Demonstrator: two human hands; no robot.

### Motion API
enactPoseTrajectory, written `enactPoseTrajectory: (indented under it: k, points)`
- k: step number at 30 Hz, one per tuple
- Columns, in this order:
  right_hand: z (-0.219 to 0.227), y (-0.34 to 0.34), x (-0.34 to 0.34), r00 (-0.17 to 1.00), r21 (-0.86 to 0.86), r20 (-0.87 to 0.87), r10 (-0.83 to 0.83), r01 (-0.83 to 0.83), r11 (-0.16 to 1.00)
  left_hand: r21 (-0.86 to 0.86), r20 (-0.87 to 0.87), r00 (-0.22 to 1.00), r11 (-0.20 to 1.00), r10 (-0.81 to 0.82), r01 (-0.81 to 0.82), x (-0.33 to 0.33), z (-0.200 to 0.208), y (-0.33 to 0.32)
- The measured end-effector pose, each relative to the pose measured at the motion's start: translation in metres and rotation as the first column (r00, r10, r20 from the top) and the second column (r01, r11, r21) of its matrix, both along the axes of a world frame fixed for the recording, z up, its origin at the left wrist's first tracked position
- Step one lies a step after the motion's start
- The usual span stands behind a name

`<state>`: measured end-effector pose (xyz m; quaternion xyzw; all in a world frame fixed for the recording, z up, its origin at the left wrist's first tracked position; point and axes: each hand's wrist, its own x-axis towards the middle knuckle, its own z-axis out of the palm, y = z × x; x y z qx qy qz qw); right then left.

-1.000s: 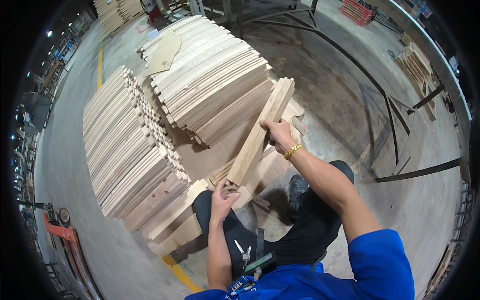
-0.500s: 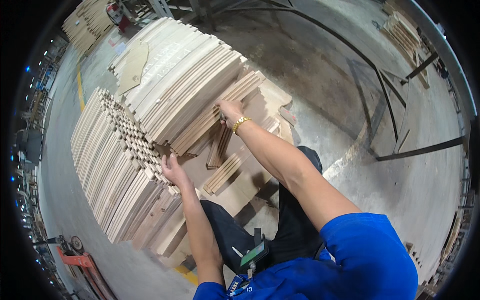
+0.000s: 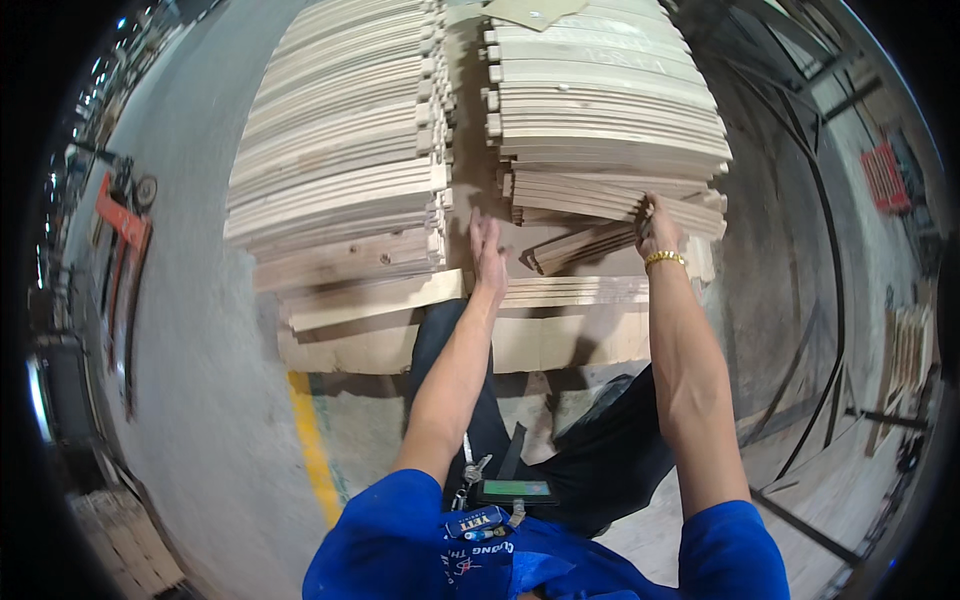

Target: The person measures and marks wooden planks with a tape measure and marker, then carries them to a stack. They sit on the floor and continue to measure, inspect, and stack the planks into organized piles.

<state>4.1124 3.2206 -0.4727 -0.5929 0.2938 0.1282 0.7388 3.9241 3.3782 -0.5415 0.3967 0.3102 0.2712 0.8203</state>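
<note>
My right hand point(image 3: 657, 232) is closed round the right part of a bundle of thin wooden slats point(image 3: 580, 196), which lies slanted against the near face of the right stack of slats point(image 3: 610, 125). Under it, a shorter bundle of slats point(image 3: 580, 247) rests at an angle on a brown sheet. My left hand point(image 3: 487, 250) is open, fingers stretched forward, beside the gap between the two stacks. It holds nothing. Close to its left stands the other stack of slats point(image 3: 345, 130), its notched ends facing the gap. Another row of slats point(image 3: 570, 290) lies nearer my knees.
A brown cardboard sheet point(image 3: 560, 335) lies under the stacks' near edge. A flat piece of card point(image 3: 535, 10) sits on the right stack. Dark metal framing point(image 3: 835, 250) stands at the right. An orange-red pallet jack point(image 3: 125, 225) is at the left, and a yellow floor line point(image 3: 315, 450) runs nearby.
The view has swung round, so both stacks now lie straight ahead. My right hand has shifted toward the bundle's right end. My left hand stays open near the gap.
</note>
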Motion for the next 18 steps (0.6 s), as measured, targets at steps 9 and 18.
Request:
enactPoseTrajectory:
  k: [9,18]
  points:
    - [-0.015,-0.040,-0.001,0.957,-0.194,-0.219,0.190,-0.233,0.953,0.407,-0.302,0.933,0.858,-0.197,0.313,0.004,-0.002,-0.032]
    - [-0.077,-0.039,-0.001,0.972,-0.369,-0.136,0.193,-0.230,0.900,0.525,-0.765,0.625,0.413,-0.154,0.744,0.014,-0.007,-0.015]
